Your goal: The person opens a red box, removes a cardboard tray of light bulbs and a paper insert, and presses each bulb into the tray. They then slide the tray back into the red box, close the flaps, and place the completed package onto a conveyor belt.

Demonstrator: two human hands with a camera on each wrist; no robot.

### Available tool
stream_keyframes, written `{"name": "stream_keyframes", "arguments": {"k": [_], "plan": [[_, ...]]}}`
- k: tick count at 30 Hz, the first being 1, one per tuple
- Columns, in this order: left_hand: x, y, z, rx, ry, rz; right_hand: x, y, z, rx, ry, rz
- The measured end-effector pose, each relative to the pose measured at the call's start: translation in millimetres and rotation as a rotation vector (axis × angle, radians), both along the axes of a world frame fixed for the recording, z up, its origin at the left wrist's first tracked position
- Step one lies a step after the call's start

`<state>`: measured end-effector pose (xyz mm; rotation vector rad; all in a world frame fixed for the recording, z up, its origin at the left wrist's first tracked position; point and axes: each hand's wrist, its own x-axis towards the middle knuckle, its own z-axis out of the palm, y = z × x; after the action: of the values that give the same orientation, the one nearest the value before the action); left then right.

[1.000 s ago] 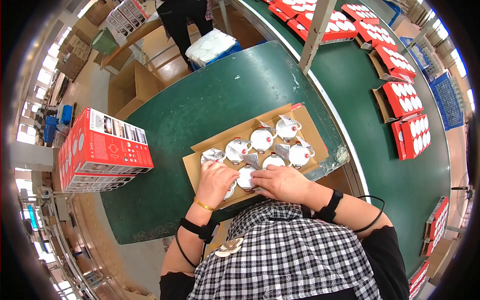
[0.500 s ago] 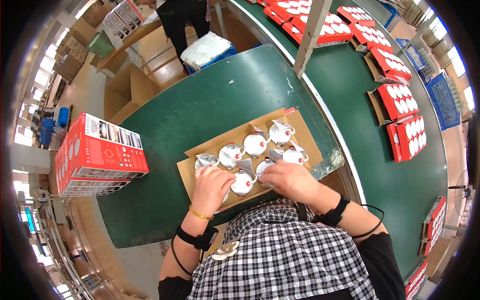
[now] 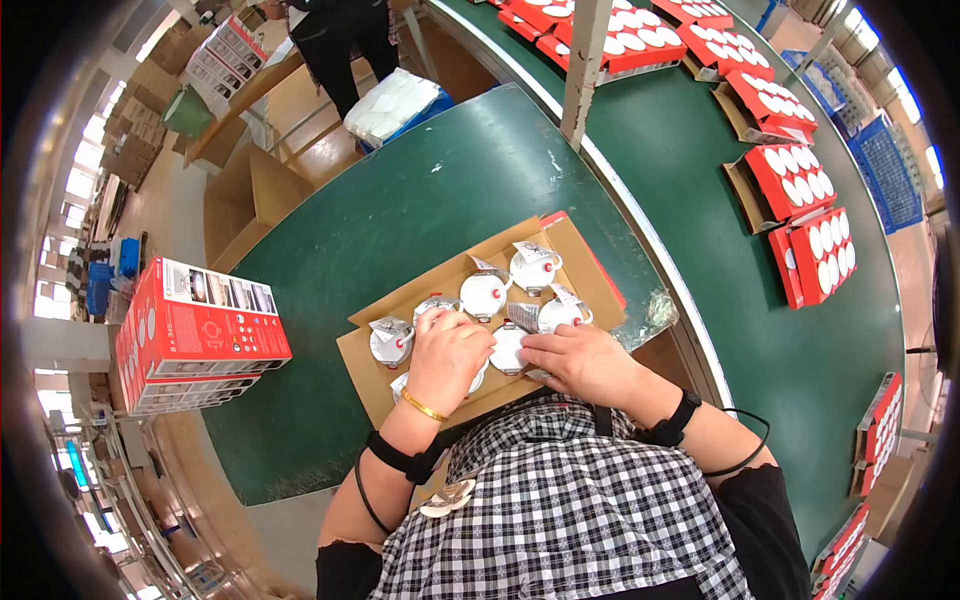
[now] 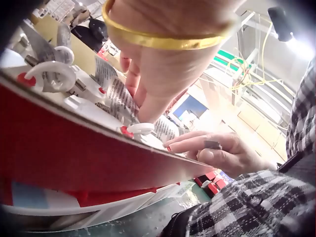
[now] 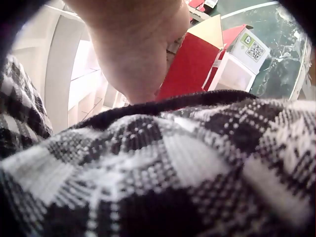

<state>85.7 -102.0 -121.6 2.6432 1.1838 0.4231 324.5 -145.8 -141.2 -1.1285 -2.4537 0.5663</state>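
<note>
A cardboard box (image 3: 372, 392) with a red outside lies on the green table, holding several white round light fittings (image 3: 483, 296) with red caps, white cable loops and printed paper tags. My left hand (image 3: 450, 360) reaches over the near-left fittings, its fingers pointing down among the tags in the left wrist view and its fingertips partly hidden. To its right, my right hand (image 3: 590, 362) touches the edge of a fitting (image 3: 508, 348) in the front row. The right fingers (image 4: 190, 143) stretch toward the fittings in the left wrist view; the right wrist view mostly shows checked cloth.
Red cartons (image 3: 210, 325) stand at the left of the table. Beyond a white rail on the right, several red boxes of white round fittings (image 3: 790, 182) line a green belt. A metal post (image 3: 585, 75) rises at the back, near a blue bin (image 3: 395, 105) and a person's legs.
My left hand has shifted right, uncovering a fitting at the box's left end. My right hand, lifted over the front row half a second ago, is lower at a fitting's edge. The view has shifted.
</note>
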Motion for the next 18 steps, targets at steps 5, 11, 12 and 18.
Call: {"name": "stream_keyframes", "arguments": {"k": [5, 11, 12, 18], "plan": [[-2, 2, -7, 0.000, -0.011, -0.018, 1, -1, 1, 0.003, -0.013, 0.006], [-4, 4, -13, 0.018, -0.063, -0.037, 1, -1, -3, -0.016, -0.006, 0.013], [-4, 4, -14, 0.017, -0.067, -0.037, 2, -1, -3, -0.015, -0.005, 0.012], [-5, 5, -17, 0.019, -0.071, -0.047, 1, -2, -4, -0.011, -0.001, 0.003]]}}
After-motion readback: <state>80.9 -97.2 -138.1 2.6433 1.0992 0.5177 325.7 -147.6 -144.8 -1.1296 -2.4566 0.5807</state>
